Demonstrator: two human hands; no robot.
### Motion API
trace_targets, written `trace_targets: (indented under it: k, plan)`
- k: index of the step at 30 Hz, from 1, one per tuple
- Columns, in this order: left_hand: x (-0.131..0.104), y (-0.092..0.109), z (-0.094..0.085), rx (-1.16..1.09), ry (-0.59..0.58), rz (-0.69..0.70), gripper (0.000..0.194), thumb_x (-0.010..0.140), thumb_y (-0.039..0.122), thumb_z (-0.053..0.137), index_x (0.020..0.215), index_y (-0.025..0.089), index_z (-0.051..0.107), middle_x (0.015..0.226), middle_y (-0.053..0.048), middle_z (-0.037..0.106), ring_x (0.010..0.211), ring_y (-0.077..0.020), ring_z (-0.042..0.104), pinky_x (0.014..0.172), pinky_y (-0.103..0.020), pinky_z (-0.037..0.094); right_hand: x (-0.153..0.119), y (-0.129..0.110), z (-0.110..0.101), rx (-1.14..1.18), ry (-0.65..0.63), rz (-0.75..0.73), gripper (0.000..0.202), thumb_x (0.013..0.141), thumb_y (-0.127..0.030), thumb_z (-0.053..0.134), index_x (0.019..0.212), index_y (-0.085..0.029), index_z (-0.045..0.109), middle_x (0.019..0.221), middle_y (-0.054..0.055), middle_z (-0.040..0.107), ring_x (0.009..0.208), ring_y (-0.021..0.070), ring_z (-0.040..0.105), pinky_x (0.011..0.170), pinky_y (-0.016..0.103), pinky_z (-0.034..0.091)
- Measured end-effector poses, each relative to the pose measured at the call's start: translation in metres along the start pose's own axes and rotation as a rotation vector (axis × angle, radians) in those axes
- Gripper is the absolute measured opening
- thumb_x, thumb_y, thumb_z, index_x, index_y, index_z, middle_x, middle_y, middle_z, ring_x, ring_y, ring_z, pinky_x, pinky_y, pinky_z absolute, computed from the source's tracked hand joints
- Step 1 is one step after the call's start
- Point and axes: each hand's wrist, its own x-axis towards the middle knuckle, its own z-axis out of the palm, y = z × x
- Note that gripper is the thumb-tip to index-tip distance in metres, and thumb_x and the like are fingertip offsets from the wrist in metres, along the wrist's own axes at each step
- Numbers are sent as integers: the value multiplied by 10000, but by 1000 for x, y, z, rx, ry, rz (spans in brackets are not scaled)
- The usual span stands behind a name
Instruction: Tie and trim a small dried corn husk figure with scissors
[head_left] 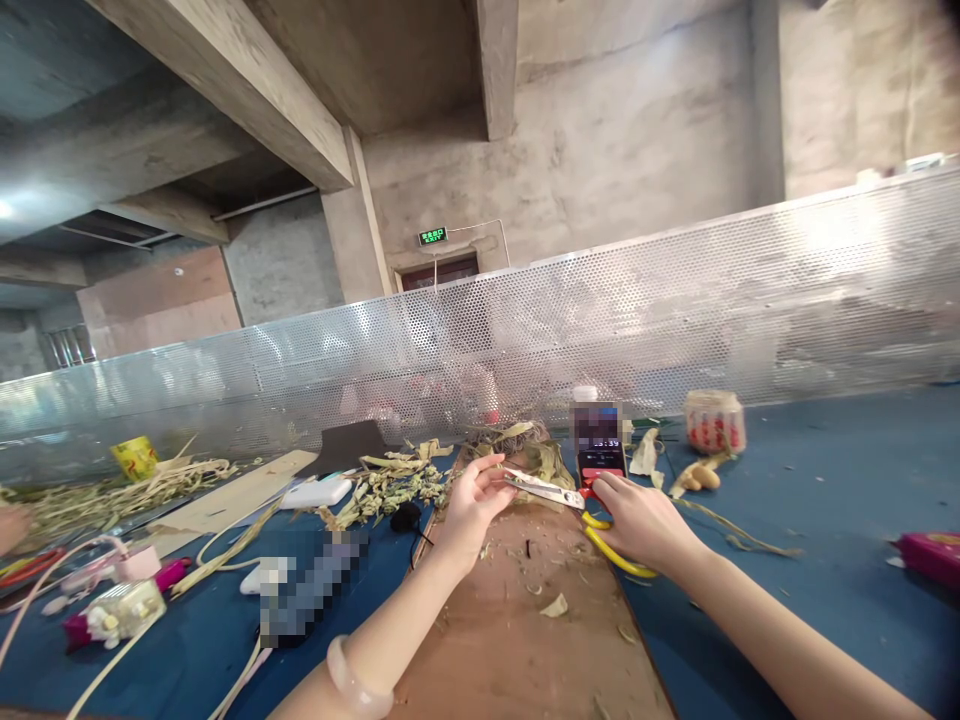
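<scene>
Scissors point(551, 490) with yellow and red handles are in my right hand point(637, 515), over the far part of a brown board point(540, 640). Their blades point left and reach my left hand point(476, 500), whose fingers are bent together near the blade tips. Whatever those fingers pinch is too small to make out. Dried leaves point(551, 460) lie just beyond both hands. A phone point(600, 445) with a lit screen stands upright behind my right hand. Small plant scraps point(555, 606) are scattered on the board.
Dried plant pieces point(397, 485), a white case point(319, 491), cables and a partly blurred dark object point(315, 590) lie left. A jar point(715, 422) and a tan root-like piece point(701, 475) sit right. A perforated metal screen point(600, 300) crosses behind. Another person's hand point(13, 527) shows far left.
</scene>
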Motion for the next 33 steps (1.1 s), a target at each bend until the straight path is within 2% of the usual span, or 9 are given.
trace_targets:
  k: [6,11,14,17,20,22,24,29,33]
  plan:
    - [0,1,0,-32,-2,-7,430,686,147,666,1096,190,544,973,-65,614,906,-181,594,863,-362,459,0,0,-1,-7,23,8,198,752,-342,486,845,-171,523,902,43,594,731,184,589,485,259,233]
    - [0,-2,-1,-50,8,-13,423,688,161,670,1091,188,545,990,-73,613,881,-172,597,846,-363,469,0,1,-2,37,116,30,201,758,-361,481,854,-185,497,880,33,574,750,177,574,483,247,254]
    - [3,-1,-2,-19,48,2,412,687,173,674,1080,182,550,966,-68,619,891,-167,599,843,-337,465,0,3,-1,44,184,81,183,762,-375,466,808,-198,473,820,16,554,695,162,555,475,242,254]
    - [13,12,-11,1,119,61,389,696,182,667,1064,163,544,956,-77,634,931,-176,604,859,-318,455,0,7,1,35,224,104,175,759,-377,463,787,-205,456,793,9,539,687,161,549,468,238,252]
    - [29,34,-37,65,263,146,378,730,189,624,1086,152,500,989,-93,634,941,-190,619,867,-343,465,-1,9,2,17,236,91,161,749,-361,469,787,-205,457,793,11,538,706,168,551,470,238,258]
    - [40,46,-66,378,392,85,317,786,220,549,1088,150,480,990,-96,643,902,-169,635,817,-317,493,-2,9,2,12,238,91,159,748,-357,468,788,-204,462,797,15,542,708,170,552,466,239,256]
    - [47,52,-99,498,460,30,300,770,204,560,1051,128,488,970,-114,648,851,-172,648,771,-312,507,-2,8,2,16,232,91,164,756,-358,462,805,-202,469,814,21,551,719,174,555,464,241,256]
    - [50,42,-175,839,626,-101,258,676,133,605,919,122,521,797,-93,669,729,-207,650,684,-335,500,-1,8,1,30,194,89,203,783,-386,441,850,-199,484,848,41,566,751,189,560,472,248,269]
    - [47,31,-207,1118,642,-105,201,681,162,608,873,158,549,828,-79,681,848,-218,629,777,-325,454,-1,9,4,25,162,81,218,784,-399,439,860,-201,489,843,40,566,766,196,561,470,247,274]
